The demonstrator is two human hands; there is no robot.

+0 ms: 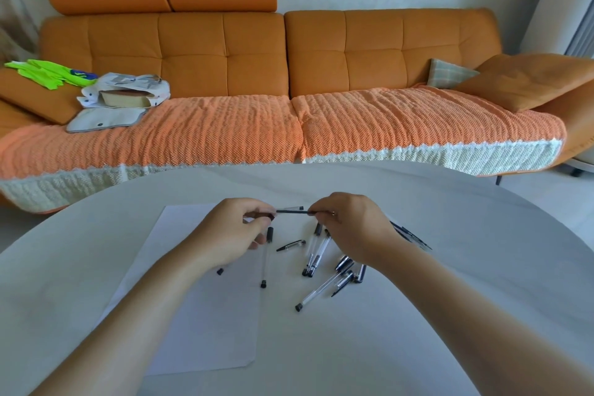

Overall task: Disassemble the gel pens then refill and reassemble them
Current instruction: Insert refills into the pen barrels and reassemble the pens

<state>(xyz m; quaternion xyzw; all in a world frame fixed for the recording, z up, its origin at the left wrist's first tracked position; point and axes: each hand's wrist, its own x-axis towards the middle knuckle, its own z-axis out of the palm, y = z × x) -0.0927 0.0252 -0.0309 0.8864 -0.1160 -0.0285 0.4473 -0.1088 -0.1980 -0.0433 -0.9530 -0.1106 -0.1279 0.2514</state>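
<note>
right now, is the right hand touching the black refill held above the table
Touching. The head view shows the right hand pinching the black refill at its right end.

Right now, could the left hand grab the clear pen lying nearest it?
Probably, once freed: the clear pen lies uncovered beside the left hand, but its fingers pinch a dark pen part held with the right hand.

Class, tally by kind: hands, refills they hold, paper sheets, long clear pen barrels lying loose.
Hands (left hand, right hand): 2
Thin black refill held between them: 1
White sheet of paper: 1
Long clear pen barrels lying loose: 4
Total: 8
</note>
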